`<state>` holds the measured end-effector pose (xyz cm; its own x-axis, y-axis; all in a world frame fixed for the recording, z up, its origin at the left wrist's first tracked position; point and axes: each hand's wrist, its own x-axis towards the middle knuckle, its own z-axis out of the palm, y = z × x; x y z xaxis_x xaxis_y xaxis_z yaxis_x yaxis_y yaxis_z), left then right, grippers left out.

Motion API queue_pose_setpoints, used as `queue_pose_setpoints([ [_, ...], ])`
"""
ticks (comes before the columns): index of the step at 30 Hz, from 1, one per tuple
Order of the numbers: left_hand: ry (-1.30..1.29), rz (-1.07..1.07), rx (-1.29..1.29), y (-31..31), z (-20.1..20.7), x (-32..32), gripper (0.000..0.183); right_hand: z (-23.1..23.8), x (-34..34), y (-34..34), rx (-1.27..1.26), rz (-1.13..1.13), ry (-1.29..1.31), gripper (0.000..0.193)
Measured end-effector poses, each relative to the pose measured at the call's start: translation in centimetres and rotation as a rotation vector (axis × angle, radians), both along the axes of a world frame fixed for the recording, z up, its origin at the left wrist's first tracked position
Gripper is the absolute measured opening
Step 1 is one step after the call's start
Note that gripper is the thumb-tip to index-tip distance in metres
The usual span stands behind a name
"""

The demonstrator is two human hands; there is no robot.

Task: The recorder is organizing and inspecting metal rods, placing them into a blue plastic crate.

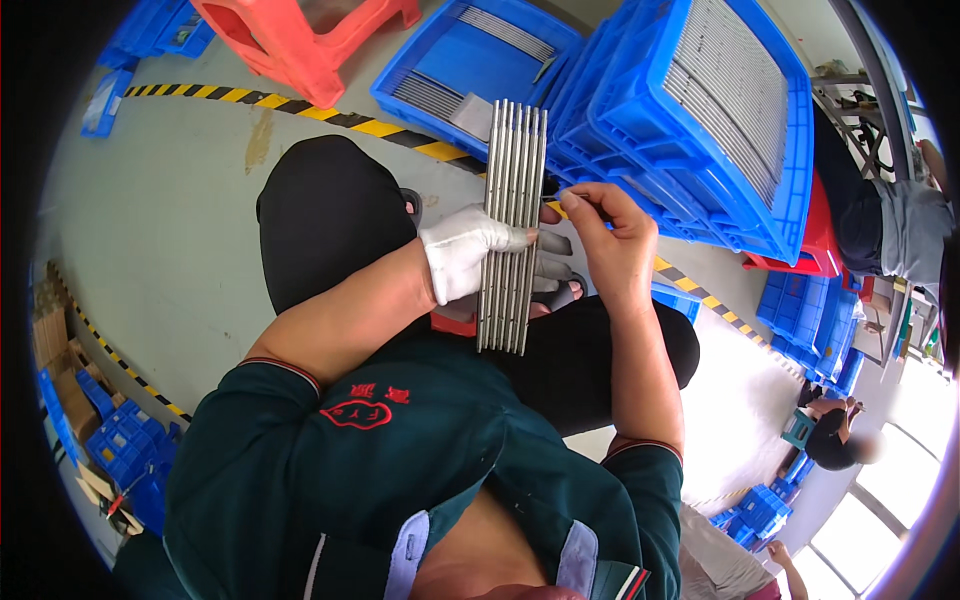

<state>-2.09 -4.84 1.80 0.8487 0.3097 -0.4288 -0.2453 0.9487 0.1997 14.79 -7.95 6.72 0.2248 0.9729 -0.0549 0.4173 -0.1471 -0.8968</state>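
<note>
Several slim metal rods lie side by side in a flat row in front of me, their ends pointing away and toward me. My left hand, in a white glove with bare fingertips, is closed round the row, its thumb across the top and its fingers beneath. Beside the rods' right edge, my bare right hand is closed in a pinch. Something thin, perhaps with a blue part, shows at its fingertips, too small to make out.
Ahead stands a blue crate with more rods inside. To its right, a tilted blue crate is filled with rods. A red stool is at the far left. Striped tape crosses the floor. People sit at the right.
</note>
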Motion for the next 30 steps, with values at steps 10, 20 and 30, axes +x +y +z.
queue_pose_setpoints([
  [10,0.085,0.001,0.033,0.1,0.8,-0.3,0.026,-0.5,-0.5,0.1,0.494,0.237,-0.583,0.013],
  [20,0.191,-0.037,0.072,0.2,0.9,0.6,0.023,0.2,-0.6,0.6,0.58,0.284,-0.599,0.014],
  [30,0.194,-0.02,0.123,0.0,0.6,0.6,0.023,-0.6,-0.5,0.6,0.217,0.114,-0.246,0.006],
])
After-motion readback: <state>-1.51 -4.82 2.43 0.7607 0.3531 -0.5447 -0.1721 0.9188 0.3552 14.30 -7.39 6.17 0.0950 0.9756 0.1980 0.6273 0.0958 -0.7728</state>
